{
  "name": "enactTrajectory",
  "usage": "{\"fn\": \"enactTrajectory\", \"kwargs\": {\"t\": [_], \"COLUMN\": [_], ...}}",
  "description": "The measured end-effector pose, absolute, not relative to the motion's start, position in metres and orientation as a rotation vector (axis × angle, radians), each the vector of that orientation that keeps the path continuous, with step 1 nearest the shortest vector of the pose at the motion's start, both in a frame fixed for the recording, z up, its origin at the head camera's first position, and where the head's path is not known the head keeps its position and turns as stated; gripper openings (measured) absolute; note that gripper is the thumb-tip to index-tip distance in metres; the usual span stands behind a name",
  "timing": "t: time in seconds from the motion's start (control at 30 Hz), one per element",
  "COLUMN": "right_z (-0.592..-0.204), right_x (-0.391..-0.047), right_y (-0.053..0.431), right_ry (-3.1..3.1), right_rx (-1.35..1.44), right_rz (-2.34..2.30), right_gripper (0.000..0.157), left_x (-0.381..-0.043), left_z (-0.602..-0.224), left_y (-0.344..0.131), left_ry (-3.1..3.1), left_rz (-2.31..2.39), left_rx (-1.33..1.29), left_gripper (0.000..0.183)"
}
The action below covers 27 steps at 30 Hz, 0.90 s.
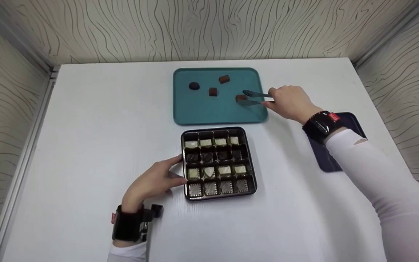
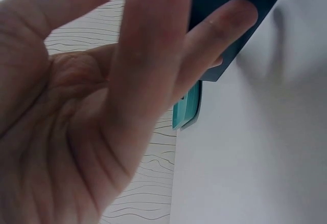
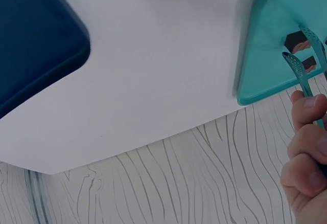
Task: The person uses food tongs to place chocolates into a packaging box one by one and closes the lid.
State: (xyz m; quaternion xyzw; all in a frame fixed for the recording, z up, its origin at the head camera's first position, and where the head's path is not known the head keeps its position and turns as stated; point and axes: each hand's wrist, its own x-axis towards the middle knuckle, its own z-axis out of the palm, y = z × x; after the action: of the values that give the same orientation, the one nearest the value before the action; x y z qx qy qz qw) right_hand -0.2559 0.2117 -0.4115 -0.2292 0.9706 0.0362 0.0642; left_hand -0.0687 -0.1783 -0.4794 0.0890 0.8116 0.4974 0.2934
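Note:
My right hand [image 1: 291, 102] grips a pair of dark green tongs [image 1: 251, 94] over the right part of the teal tray [image 1: 202, 111]. The spread tong tips stand on either side of a brown chocolate piece [image 1: 241, 98]; whether they touch it cannot be told. Two other brown chocolates [image 1: 224, 79] and a dark round one [image 1: 194, 86] lie on the tray. My left hand [image 1: 155, 182] touches the left wall of a black compartment box [image 1: 219, 198] with extended fingers. Pale chocolates [image 1: 206, 143] fill two of its rows, dark ones [image 1: 207, 156] another; the front row shows patterned grey squares [image 1: 210, 188].
A dark blue tray [image 1: 324, 156] lies on the right of the white table [image 1: 104, 109], partly under my right forearm. Wood-patterned panels [image 1: 122, 29] stand along the back and both sides. The box sits just in front of the teal tray.

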Motion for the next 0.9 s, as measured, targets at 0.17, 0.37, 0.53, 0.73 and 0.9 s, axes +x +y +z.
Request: {"fn": "enactTrajectory", "kwargs": {"t": [0.17,0.37,0.53,0.73,0.9], "right_z": [-0.407,-0.402,-0.403,-0.403,-0.402], "right_x": [-0.257,-0.249,-0.247,-0.243,-0.236], "right_y": [0.201,0.192,0.182,0.176,0.18], "right_ry": [2.905,2.873,2.875,2.884,2.9], "right_rx": [-0.713,-0.769,-0.793,-0.781,-0.82], "right_rz": [0.131,0.152,0.13,0.088,0.032], "right_gripper": [0.04,0.041,0.046,0.049,0.045], "left_x": [-0.069,-0.069,-0.068,-0.067,-0.068], "left_z": [-0.48,-0.479,-0.48,-0.479,-0.479], "left_y": [-0.177,-0.178,-0.178,-0.178,-0.178], "left_ry": [2.149,2.152,2.162,2.159,2.16], "left_rz": [1.333,1.328,1.323,1.332,1.329], "left_rx": [0.244,0.239,0.228,0.231,0.243], "left_gripper": [0.077,0.077,0.077,0.078,0.078]}}
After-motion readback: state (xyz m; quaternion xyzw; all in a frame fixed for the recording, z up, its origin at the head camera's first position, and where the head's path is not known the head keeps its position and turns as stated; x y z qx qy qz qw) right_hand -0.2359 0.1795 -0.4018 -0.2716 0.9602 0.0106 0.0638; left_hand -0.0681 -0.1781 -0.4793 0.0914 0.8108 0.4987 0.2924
